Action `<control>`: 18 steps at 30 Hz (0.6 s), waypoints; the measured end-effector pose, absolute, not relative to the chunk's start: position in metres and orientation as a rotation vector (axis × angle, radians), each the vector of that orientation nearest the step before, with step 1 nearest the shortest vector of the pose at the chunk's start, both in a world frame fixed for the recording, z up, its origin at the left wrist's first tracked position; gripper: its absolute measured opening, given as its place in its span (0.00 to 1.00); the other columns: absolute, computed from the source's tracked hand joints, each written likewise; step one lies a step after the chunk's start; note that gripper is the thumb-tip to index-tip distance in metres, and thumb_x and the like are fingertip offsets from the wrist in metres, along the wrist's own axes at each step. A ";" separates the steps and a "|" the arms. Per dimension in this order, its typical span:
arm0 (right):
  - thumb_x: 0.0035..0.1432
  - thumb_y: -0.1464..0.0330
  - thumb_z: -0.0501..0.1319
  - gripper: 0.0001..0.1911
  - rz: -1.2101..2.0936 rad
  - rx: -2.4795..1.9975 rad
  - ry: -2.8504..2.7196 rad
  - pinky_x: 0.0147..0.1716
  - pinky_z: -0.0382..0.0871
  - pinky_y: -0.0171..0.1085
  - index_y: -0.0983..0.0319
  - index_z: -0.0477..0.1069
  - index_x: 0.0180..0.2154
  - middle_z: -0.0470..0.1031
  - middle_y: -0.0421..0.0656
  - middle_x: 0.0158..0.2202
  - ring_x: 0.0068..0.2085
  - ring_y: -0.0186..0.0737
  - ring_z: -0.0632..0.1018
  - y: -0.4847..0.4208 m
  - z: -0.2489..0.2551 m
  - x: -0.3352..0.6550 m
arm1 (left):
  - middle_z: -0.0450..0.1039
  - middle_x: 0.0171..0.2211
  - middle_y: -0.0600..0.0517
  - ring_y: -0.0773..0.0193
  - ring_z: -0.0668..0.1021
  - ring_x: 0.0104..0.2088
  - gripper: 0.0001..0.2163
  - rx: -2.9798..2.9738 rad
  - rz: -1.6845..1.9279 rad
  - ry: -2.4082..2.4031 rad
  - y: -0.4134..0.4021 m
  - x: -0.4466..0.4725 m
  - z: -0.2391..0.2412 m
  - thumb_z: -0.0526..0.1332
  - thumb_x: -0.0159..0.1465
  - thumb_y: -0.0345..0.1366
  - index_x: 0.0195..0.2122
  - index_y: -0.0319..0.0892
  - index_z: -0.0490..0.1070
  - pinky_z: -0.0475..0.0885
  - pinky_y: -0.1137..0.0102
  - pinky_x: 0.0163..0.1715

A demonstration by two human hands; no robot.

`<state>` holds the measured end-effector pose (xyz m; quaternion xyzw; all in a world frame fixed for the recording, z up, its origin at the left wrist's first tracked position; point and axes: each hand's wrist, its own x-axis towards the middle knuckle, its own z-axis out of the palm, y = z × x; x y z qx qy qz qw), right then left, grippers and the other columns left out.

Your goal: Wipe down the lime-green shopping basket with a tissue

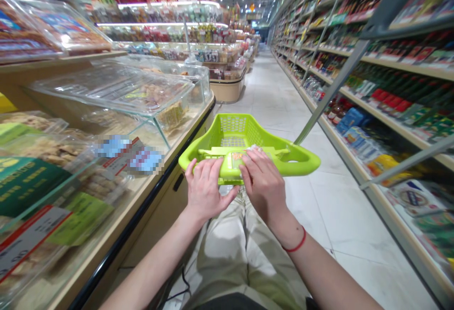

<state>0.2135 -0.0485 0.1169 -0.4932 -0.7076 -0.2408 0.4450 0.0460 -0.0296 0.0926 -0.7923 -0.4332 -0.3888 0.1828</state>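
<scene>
A bright green plastic shopping cart (301, 162) with a perforated basket is in front of my legs. My left hand (205, 188) lies over the left part of its handle, fingers curled across the bar and thumb below. Just to the right, my right hand (264, 180) bends over the middle of the same handle, beside a small printed label (236, 158). A whitish bit shows at the right fingertips, too small to name. A red cord (299, 241) circles my right wrist. Inside the basket, the grid of holes at the far end is visible.
On the left a counter edge (142, 210) runs close by, with clear food bins (120, 87) and price signs. A round display island (227, 90) stands ahead. At right, a grey metal ladder-like frame (329, 87) leans before stocked shelves (397, 106). A tiled aisle (262, 78) stretches forward.
</scene>
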 end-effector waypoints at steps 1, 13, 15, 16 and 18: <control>0.69 0.69 0.57 0.13 -0.597 -1.244 -1.770 0.61 0.70 0.46 0.66 0.77 0.48 0.80 0.52 0.52 0.57 0.48 0.78 -0.048 0.117 0.215 | 0.76 0.50 0.42 0.49 0.74 0.52 0.31 -2.239 -1.094 -1.221 -0.029 0.046 0.093 0.62 0.60 0.54 0.58 0.39 0.64 0.53 0.51 0.63; 0.66 0.71 0.58 0.12 -0.185 -1.723 -1.917 0.49 0.76 0.43 0.63 0.81 0.40 0.83 0.49 0.43 0.45 0.48 0.82 -0.002 0.156 0.255 | 0.76 0.50 0.42 0.49 0.74 0.52 0.31 -2.245 -1.073 -1.220 -0.029 0.047 0.095 0.61 0.61 0.54 0.59 0.38 0.64 0.54 0.51 0.62; 0.66 0.70 0.57 0.12 -0.169 -1.689 -1.926 0.46 0.76 0.42 0.61 0.81 0.39 0.84 0.48 0.41 0.43 0.47 0.83 0.000 0.156 0.259 | 0.76 0.50 0.42 0.49 0.74 0.52 0.31 -2.242 -1.074 -1.226 -0.030 0.047 0.095 0.61 0.61 0.53 0.59 0.38 0.64 0.54 0.51 0.62; 0.66 0.69 0.57 0.12 -0.188 -1.639 -1.929 0.47 0.76 0.42 0.62 0.81 0.39 0.83 0.48 0.42 0.44 0.47 0.82 -0.001 0.154 0.261 | 0.76 0.50 0.42 0.49 0.74 0.52 0.31 -2.241 -1.072 -1.228 -0.030 0.048 0.095 0.61 0.61 0.53 0.59 0.38 0.64 0.53 0.51 0.62; 0.68 0.68 0.56 0.13 -0.258 -1.503 -1.922 0.51 0.75 0.45 0.64 0.80 0.42 0.83 0.49 0.44 0.46 0.47 0.82 -0.009 0.146 0.265 | 0.76 0.50 0.41 0.49 0.74 0.52 0.31 -2.237 -1.071 -1.228 -0.031 0.048 0.095 0.62 0.61 0.53 0.59 0.38 0.64 0.53 0.51 0.63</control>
